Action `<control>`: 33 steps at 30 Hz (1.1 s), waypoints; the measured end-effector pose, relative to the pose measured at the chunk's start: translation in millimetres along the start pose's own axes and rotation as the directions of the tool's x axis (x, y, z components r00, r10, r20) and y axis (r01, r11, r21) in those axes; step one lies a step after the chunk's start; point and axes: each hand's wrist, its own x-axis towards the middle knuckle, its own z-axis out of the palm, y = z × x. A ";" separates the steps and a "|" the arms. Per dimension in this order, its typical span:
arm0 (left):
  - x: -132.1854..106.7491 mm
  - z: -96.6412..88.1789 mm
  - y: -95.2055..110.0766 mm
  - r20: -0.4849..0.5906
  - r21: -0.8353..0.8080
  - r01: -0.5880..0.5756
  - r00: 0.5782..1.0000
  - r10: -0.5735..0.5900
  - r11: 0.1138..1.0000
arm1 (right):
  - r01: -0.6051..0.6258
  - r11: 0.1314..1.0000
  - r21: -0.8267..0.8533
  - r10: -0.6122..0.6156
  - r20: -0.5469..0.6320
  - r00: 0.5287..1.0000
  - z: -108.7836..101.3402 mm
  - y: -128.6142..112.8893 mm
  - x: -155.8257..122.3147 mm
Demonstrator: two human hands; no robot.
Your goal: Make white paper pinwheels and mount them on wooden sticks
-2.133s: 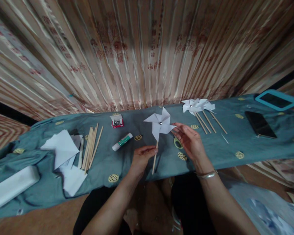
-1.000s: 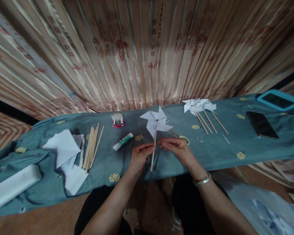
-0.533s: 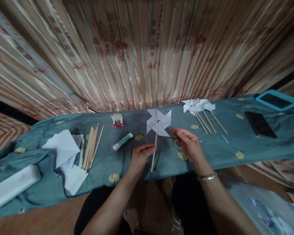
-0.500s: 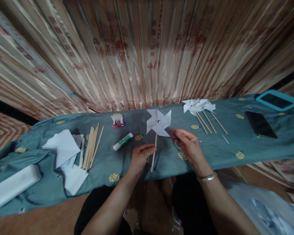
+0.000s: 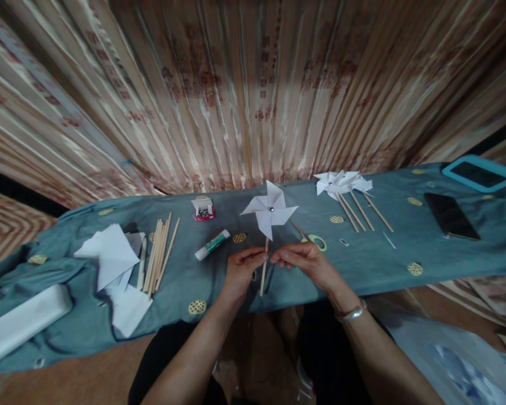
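A white paper pinwheel with a round silver pin at its centre stands over the middle of the table. Its wooden stick is pinched between the thumb and fingers of my left hand. Just right of the stick is my right hand, thumb and fingertips drawn together; whether anything is between them I cannot make out. Beyond that hand lie scissors with yellow-green handles, partly covered by it. A glue stick and a small red-and-white box of metal pins lie to the left.
Several finished pinwheels lie at the back right, near a black phone and a blue-framed tablet. On the left are loose wooden sticks, white paper pieces and a long white case. A curtain hangs behind.
The pinwheel's blades have turned. My right hand has moved left and down from beside a blade to near the stick, uncovering the scissors. My left hand keeps its grip.
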 end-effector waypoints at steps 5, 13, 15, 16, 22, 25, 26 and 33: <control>3.7 1.4 0.2 -0.033 -0.062 -0.002 0.999 0.000 0.998 | -0.040 0.985 -0.171 0.052 0.068 0.996 9.0 10.9 -3.9; 5.6 1.6 3.7 -0.038 -0.137 -0.016 0.999 0.011 0.990 | -0.068 0.908 -0.413 0.050 -0.055 0.997 50.7 27.5 -18.0; 5.0 1.4 4.7 -0.036 -0.146 -0.023 0.999 0.018 0.989 | -0.083 0.902 -0.423 0.047 -0.095 0.994 55.7 26.6 -17.9; 4.8 1.4 4.9 -0.034 -0.153 -0.027 0.999 0.022 0.988 | -0.083 0.903 -0.422 0.041 -0.108 0.993 57.4 26.4 -17.4; 3.6 2.3 5.0 -0.023 -0.170 -0.049 0.999 0.046 0.984 | -0.060 0.895 -0.443 -0.014 -0.161 0.987 56.4 28.8 -13.5; 2.1 2.1 6.1 -0.016 -0.185 -0.069 0.998 0.067 0.980 | -0.076 0.881 -0.468 -0.018 -0.193 0.981 43.5 23.5 -13.0; 1.5 1.8 6.7 -0.016 -0.189 -0.067 0.998 0.065 0.980 | -0.084 0.875 -0.477 -0.018 -0.205 0.978 36.2 20.0 -12.9; -0.6 -0.7 6.1 0.013 -0.192 -0.030 0.999 0.033 0.981 | -0.244 0.775 -0.583 0.006 -0.380 0.925 -51.8 -13.9 -6.6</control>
